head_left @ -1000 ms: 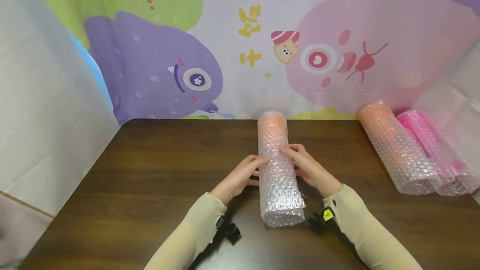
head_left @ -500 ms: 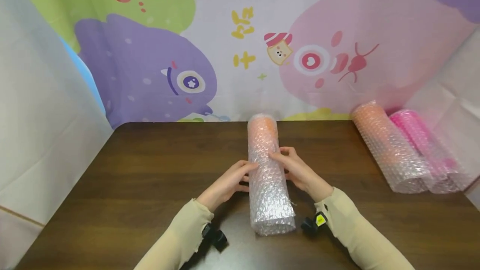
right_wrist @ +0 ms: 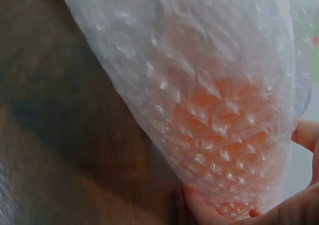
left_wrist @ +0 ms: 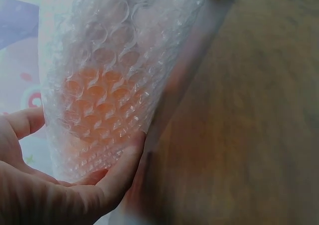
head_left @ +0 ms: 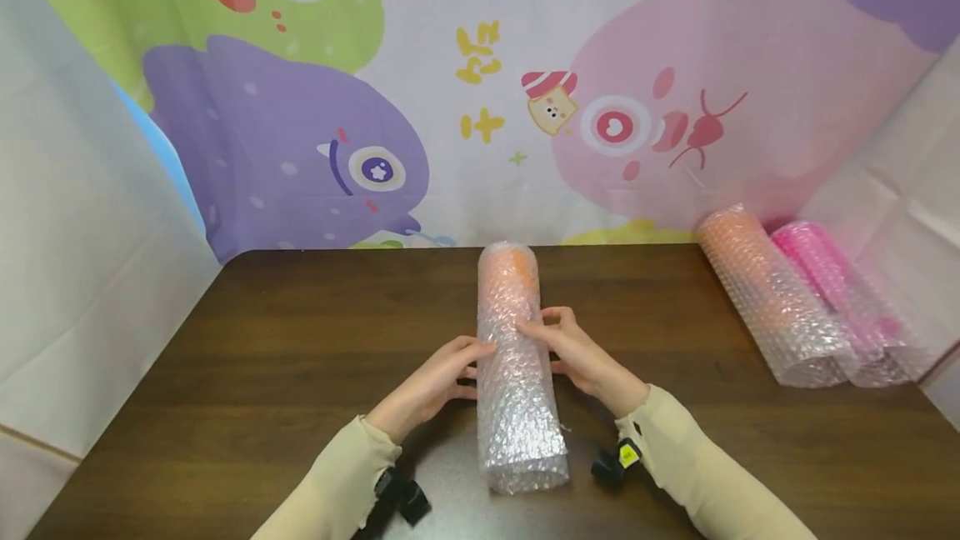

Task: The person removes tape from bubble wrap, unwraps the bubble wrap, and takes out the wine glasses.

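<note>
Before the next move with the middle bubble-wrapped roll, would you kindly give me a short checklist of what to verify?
1. Left hand gripping the middle roll from its left: ok.
2. Right hand gripping it from its right: ok.
3. Middle roll apart from the other orange roll and the pink roll: ok.
4. Bubble wrap fastened at its edge: cannot tell.
5. Contents undamaged: cannot tell, blurred by the bubble wrap.

Head view looks forward and down; both wrist views share the roll (head_left: 519, 382) close up.
</note>
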Demonstrator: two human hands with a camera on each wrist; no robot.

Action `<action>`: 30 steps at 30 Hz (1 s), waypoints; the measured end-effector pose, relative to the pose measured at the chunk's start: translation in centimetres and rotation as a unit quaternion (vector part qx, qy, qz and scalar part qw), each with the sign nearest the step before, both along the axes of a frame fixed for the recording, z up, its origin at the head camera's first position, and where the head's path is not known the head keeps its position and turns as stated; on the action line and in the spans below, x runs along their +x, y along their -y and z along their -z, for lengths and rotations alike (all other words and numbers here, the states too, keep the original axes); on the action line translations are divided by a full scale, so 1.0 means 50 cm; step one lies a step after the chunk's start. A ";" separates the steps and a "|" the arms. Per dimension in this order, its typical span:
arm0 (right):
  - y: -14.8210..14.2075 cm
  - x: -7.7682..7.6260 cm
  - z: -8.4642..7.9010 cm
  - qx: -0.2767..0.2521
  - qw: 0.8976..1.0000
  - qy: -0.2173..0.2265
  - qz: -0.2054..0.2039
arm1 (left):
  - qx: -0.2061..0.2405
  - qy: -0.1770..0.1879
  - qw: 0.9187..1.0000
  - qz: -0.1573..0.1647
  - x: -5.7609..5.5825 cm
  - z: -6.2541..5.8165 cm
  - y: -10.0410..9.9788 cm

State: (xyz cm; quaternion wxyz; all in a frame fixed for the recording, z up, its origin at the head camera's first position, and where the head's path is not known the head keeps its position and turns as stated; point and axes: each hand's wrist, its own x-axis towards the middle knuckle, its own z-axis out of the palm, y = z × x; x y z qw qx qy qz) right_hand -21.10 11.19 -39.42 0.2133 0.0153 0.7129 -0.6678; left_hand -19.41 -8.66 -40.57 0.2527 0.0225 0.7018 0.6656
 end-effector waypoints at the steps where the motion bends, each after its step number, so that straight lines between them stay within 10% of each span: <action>1: 0.003 0.002 0.001 0.000 1.000 -0.001 -0.001 | -0.001 -0.002 1.000 -0.001 0.003 0.000 0.003; 30: 0.055 0.033 0.005 0.007 1.000 -0.010 -0.001 | 0.005 -0.017 1.000 -0.003 0.050 -0.005 0.056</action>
